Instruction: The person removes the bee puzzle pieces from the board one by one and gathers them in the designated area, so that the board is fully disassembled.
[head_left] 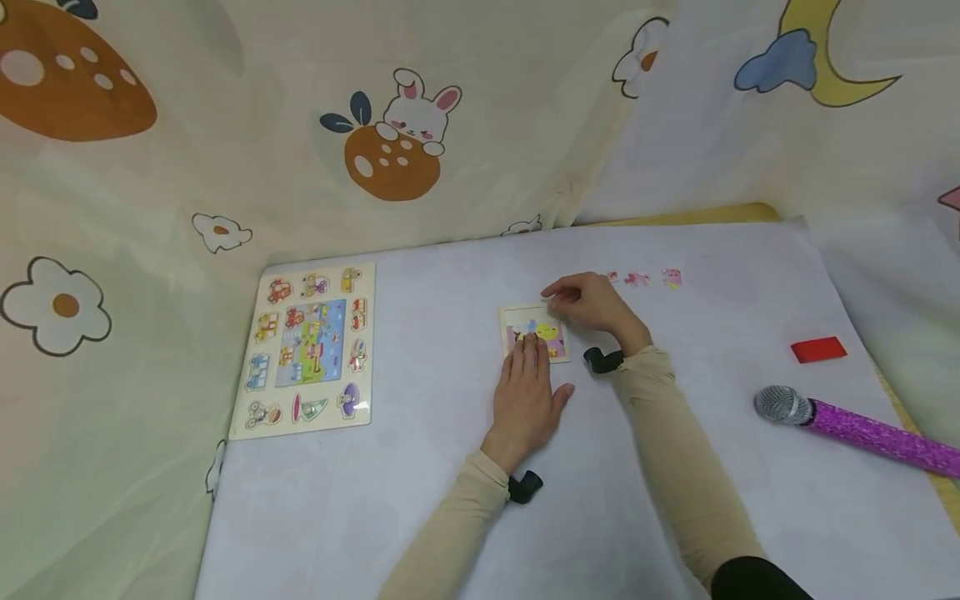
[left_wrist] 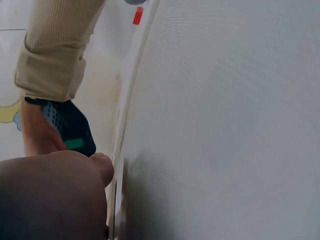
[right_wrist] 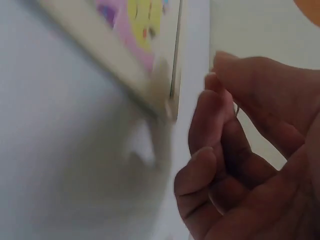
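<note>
In the head view a small square puzzle board (head_left: 561, 350) with a pale frame and a yellow, purple and blue picture lies mid-table. My left hand (head_left: 525, 408) rests on its lower left part, fingers straight and together, thumb spread. My right hand (head_left: 592, 304) hovers at the board's upper right corner. In the right wrist view its fingers (right_wrist: 207, 117) are curled, thumb tip near the index fingertip; whether anything thin is between them cannot be made out. Several small pink puzzle pieces (head_left: 637, 279) lie just beyond the right hand, partly hidden by it.
A larger puzzle board (head_left: 363, 342) with vehicle pictures lies at the table's left. To the right are a red rectangular block (head_left: 819, 350) and a purple glittery microphone (head_left: 862, 425). A printed curtain (head_left: 285, 150) hangs behind the white-covered table (head_left: 420, 467).
</note>
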